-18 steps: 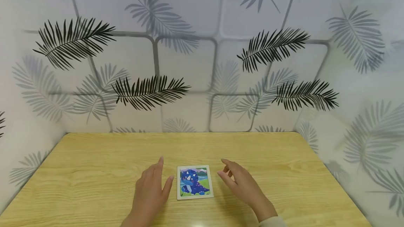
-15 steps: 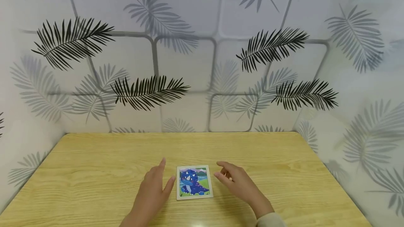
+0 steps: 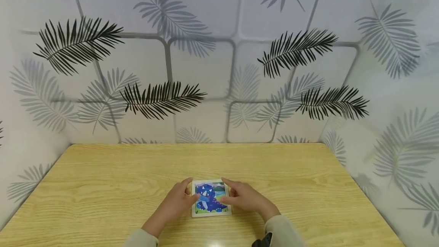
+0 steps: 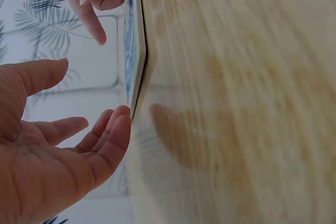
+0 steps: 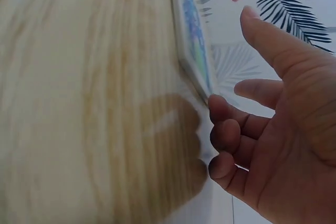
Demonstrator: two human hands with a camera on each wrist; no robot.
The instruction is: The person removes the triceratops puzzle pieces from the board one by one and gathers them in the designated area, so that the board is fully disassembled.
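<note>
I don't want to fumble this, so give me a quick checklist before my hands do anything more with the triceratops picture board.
1. Triceratops picture board face up on the wooden table: ok.
2. Left hand at the board's left side: ok.
3. Right hand at the board's right side: ok.
4. Thumbs pressed on the board's face: not ok; both wrist views show them raised clear of it.
5. Firm fingertip hold on the edges: cannot tell; the fingertips reach the board's edges in the wrist views, but pressure does not show.
</note>
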